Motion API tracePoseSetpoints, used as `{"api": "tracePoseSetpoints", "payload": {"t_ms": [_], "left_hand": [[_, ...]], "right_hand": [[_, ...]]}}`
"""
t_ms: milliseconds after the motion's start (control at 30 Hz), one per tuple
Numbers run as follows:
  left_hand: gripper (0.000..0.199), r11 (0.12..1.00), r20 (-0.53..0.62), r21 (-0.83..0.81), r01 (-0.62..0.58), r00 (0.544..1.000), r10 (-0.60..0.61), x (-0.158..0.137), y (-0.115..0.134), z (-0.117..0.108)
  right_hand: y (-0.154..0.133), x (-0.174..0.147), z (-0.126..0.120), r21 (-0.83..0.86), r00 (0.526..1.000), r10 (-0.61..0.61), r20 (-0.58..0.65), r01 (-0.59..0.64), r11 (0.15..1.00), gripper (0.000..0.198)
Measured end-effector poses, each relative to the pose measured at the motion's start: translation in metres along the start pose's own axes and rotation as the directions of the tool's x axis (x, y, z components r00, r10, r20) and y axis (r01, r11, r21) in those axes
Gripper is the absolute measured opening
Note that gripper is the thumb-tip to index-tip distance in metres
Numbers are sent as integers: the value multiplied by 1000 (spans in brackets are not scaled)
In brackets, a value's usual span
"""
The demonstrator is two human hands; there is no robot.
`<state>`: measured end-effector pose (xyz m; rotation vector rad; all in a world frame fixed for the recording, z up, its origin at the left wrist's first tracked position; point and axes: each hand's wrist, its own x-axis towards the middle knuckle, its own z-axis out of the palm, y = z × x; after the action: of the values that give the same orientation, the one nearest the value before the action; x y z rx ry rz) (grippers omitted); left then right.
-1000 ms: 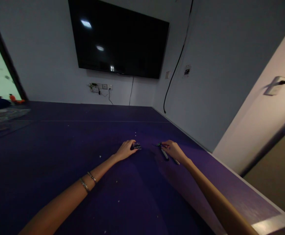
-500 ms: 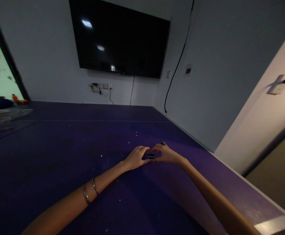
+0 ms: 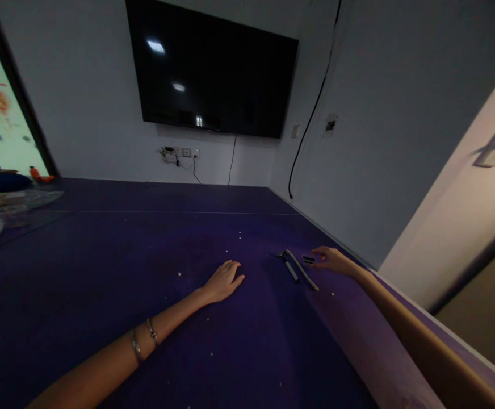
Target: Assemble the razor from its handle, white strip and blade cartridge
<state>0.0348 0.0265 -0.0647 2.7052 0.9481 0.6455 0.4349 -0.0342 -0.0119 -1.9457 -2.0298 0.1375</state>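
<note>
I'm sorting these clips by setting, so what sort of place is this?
Likely a room in a home or small office: a large screen on the wall, sockets beneath it, and a broad purple surface.

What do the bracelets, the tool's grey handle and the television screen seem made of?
Bracelets: probably metal, silvery with small glints. Grey handle: perhaps matte plastic, dull and without highlights. Television screen: glossy, likely glass or plastic, mirroring lights.
</note>
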Motion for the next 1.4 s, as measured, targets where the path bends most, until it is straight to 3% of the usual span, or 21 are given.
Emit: {"api": "tracePoseSetpoints", "payload": {"t_ms": [233, 767, 1233, 1400], "left_hand": [[47, 999, 18, 48, -24, 1000, 23, -1, 1, 6], [44, 998, 13, 56, -14, 1000, 13, -2, 6, 2], [44, 998, 4, 56, -11, 1000, 11, -1, 5, 4], [45, 999, 9, 48, -3, 1000, 3, -1, 5, 4]], "right_hand": [[28, 8, 9, -1, 995, 54, 82, -55, 999, 52], [24, 17, 14, 7, 987, 32, 158, -34, 999, 55], [14, 17, 14, 33, 989, 89, 121, -94, 995, 58], [5, 22, 10, 13, 997, 73, 35, -73, 997, 54]]}}
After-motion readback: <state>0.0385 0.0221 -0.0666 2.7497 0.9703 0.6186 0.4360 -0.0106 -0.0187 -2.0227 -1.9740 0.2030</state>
